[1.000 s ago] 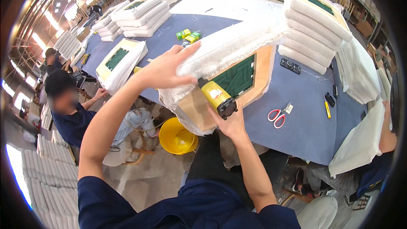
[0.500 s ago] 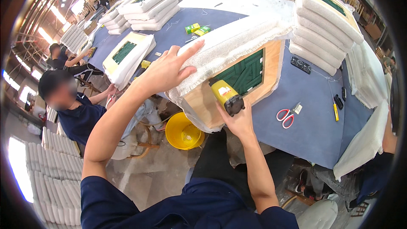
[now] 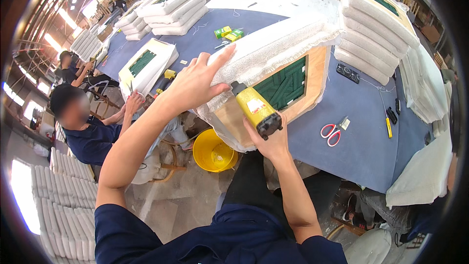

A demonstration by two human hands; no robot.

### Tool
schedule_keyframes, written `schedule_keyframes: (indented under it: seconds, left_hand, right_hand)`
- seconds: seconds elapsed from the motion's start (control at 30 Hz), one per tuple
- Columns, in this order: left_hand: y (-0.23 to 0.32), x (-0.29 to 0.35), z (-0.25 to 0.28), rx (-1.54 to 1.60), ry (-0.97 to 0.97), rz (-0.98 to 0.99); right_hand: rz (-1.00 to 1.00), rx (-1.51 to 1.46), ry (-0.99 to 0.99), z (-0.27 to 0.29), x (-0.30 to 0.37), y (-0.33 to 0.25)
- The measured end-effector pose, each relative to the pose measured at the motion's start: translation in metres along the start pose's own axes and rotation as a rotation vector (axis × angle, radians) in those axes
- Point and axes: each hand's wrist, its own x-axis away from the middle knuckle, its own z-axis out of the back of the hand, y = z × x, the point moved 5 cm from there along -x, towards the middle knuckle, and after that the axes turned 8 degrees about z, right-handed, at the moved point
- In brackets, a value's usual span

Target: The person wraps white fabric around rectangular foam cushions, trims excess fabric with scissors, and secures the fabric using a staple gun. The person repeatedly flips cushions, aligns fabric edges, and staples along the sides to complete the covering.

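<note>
A chair seat cushion (image 3: 283,46) leans on the table edge, its wooden underside facing me. Green webbing (image 3: 286,88) fills the opening in its board. My left hand (image 3: 195,82) grips the cushion's upper left rim, thumb and fingers on the frayed white fabric. In my right hand (image 3: 274,142) is a yellow and black staple gun (image 3: 256,110). The gun's dark nose lies over the board near the folded fabric edge, just right of my left thumb; I cannot tell whether it touches.
Red-handled scissors (image 3: 332,134), a yellow-handled tool (image 3: 389,128) and a black phone-like object (image 3: 348,72) lie right on the blue table (image 3: 312,151). Cushion stacks (image 3: 369,44) rise behind. Small green-yellow boxes (image 3: 223,32) lie beyond. A yellow bucket (image 3: 213,151) stands below; a co-worker (image 3: 93,134) sits left.
My right hand has shifted the staple gun up and left, bringing its nose nearer the fabric edge and my left thumb. The co-worker's hands have moved up onto another cushion.
</note>
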Motion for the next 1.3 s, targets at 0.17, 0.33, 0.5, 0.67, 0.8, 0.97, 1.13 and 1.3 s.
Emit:
schedule_keyframes:
  seconds: [0.17,0.33,0.5,0.67,0.8,0.97,1.13,1.3]
  left_hand:
    - [0.012,0.004,0.003,-0.009,-0.044,-0.037]
    - [-0.038,-0.009,0.006,0.444,-0.205,-0.163]
    - [-0.032,0.002,0.0,0.261,-0.128,-0.117]
    - [-0.007,0.015,0.007,0.057,-0.146,-0.065]
    - [-0.015,0.011,0.001,0.051,-0.066,-0.077]
    - [-0.015,0.015,0.001,0.083,-0.021,-0.083]
    - [-0.005,0.016,0.008,0.054,-0.063,-0.059]
    - [-0.003,0.014,0.008,0.102,-0.036,-0.101]
  right_hand:
    - [0.01,0.099,-0.041,-0.005,0.004,0.002]
    - [-0.006,0.086,-0.033,-0.003,0.01,0.003]
    - [0.019,0.158,0.016,-0.008,0.011,0.031]
    - [-0.045,-0.01,-0.008,-0.012,0.011,0.02]
    - [0.029,0.03,0.037,-0.011,0.016,0.012]
    - [0.123,-0.079,0.059,-0.007,0.014,-0.021]
    - [-0.018,-0.005,-0.124,-0.019,-0.005,-0.02]
    - [0.068,0.167,0.127,-0.005,0.062,0.035]
